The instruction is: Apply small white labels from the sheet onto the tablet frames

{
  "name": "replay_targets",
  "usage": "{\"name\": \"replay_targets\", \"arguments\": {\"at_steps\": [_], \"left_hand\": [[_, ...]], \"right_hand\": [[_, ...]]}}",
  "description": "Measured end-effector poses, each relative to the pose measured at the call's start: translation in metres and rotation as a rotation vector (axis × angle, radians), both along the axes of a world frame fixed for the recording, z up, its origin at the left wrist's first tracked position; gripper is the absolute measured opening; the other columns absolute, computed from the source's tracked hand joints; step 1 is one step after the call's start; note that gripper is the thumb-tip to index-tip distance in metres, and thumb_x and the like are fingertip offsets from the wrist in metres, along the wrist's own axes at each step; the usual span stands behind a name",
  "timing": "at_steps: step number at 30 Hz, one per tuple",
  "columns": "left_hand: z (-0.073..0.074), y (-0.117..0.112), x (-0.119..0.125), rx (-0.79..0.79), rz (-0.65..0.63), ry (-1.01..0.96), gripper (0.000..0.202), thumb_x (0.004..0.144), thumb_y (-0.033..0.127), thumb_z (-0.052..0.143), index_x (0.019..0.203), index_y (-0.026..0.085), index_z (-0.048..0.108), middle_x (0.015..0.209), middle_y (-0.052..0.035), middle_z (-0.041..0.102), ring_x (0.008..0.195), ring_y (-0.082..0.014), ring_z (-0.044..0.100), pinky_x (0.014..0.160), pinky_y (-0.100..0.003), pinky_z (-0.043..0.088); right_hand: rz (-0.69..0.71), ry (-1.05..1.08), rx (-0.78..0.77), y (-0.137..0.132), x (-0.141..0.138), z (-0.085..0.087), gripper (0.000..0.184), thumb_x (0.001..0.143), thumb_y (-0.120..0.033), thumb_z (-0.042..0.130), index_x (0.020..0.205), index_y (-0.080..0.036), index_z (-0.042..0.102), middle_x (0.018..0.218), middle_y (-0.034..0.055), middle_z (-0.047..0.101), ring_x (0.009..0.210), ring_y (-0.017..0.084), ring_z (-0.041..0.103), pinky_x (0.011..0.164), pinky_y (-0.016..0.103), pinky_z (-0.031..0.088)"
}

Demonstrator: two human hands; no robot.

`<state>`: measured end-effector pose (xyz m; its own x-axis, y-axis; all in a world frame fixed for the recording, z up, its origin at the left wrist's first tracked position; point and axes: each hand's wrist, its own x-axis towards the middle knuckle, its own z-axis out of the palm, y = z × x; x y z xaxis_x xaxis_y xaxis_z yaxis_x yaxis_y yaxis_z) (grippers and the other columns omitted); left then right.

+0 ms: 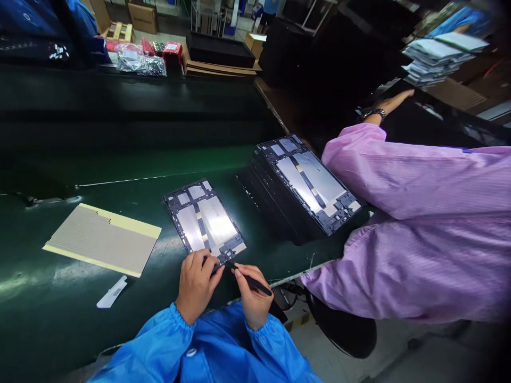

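Observation:
A tablet frame with silver panels and a dark ribbon cable lies flat on the dark green bench before me. My left hand is closed at its near edge, fingers curled on the corner; whether they pinch a small part is hidden. In my right hand is a slim black tool, apparently tweezers, its tip at the near edge of the frame beside my left fingertips. To the right stands a tall black stack with a similar tablet frame on top.
Left on the bench lies a sheet of grey strips with yellow edges, near a white label piece. A co-worker in a pink sleeve sits close on the right. Packages and black trays line the back.

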<state>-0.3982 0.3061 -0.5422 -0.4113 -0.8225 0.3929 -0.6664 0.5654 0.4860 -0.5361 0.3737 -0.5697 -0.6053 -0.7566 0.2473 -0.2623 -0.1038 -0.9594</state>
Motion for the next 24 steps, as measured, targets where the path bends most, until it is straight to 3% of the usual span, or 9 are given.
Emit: {"name": "replay_targets", "arguments": {"at_steps": [10,15,24], "left_hand": [[-0.0027,0.0019,0.0022,-0.130,-0.063,-0.097,0.017,0.092,0.016,0.063,0.104,0.025,0.072,0.104,-0.0080,0.064,0.094,-0.0230,0.058,0.078,-0.035,0.046],[-0.0041,0.0049,0.0026,-0.220,-0.092,-0.134,0.022,0.094,0.012,0.057,0.106,0.022,0.072,0.104,-0.0100,0.065,0.095,-0.0238,0.058,0.083,-0.037,0.047],[-0.0046,0.0091,0.0016,-0.187,-0.061,-0.164,0.023,0.092,0.011,0.060,0.108,0.022,0.072,0.109,-0.0094,0.067,0.098,-0.0239,0.060,0.078,-0.035,0.048]], "right_hand": [[-0.001,0.035,-0.021,-0.0008,0.0010,0.0009,0.004,0.085,-0.017,0.073,0.084,-0.019,0.076,0.085,0.0081,0.076,0.080,0.021,0.072,0.072,0.039,0.063],[0.003,0.027,-0.036,-0.0026,0.0025,0.0025,0.004,0.085,-0.016,0.073,0.084,-0.019,0.075,0.084,0.0077,0.076,0.079,0.021,0.072,0.071,0.038,0.063],[-0.028,0.010,-0.069,-0.0004,0.0021,0.0008,0.006,0.086,-0.015,0.072,0.086,-0.020,0.075,0.087,0.0073,0.075,0.083,0.021,0.072,0.073,0.037,0.062]]}}
